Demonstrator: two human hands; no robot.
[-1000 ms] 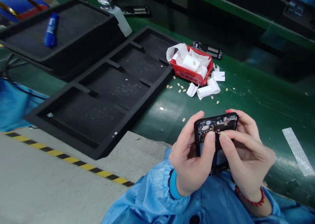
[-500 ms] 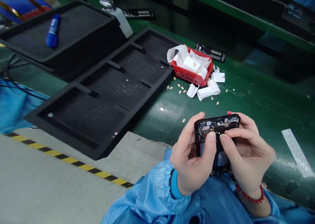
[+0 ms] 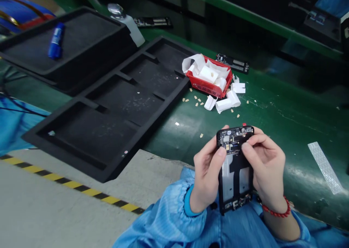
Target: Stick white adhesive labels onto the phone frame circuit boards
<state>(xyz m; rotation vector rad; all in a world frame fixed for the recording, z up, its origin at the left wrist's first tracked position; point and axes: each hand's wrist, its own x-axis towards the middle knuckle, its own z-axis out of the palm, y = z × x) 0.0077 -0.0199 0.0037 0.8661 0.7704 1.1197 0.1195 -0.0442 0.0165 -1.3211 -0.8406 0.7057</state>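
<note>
An opened phone [image 3: 236, 171] is tilted up in front of my chest, its circuit board showing along the top and its lower middle bare. My left hand [image 3: 208, 171] grips its left side, with the thumb over the upper left edge. Around the upper right side is my right hand [image 3: 265, 164], its thumb and index finger pinched close together over the board. Anything small between those fingertips is too hidden to make out. A small red tab [image 3: 244, 124] sticks up at the phone's top edge.
A red bin [image 3: 208, 87] of white paper pieces stands ahead, with curled paper and tan scraps around it. Behind it lies another phone part [image 3: 236, 64]. Black trays [image 3: 114, 164] fill the left, one bearing a blue marker [image 3: 56, 40]. A sticker strip [image 3: 325, 168] lies right.
My left thumb has slid toward the phone's left edge, and my hands have drawn apart, exposing more of the phone's middle. My right hand has shifted left; the view has moved slightly.
</note>
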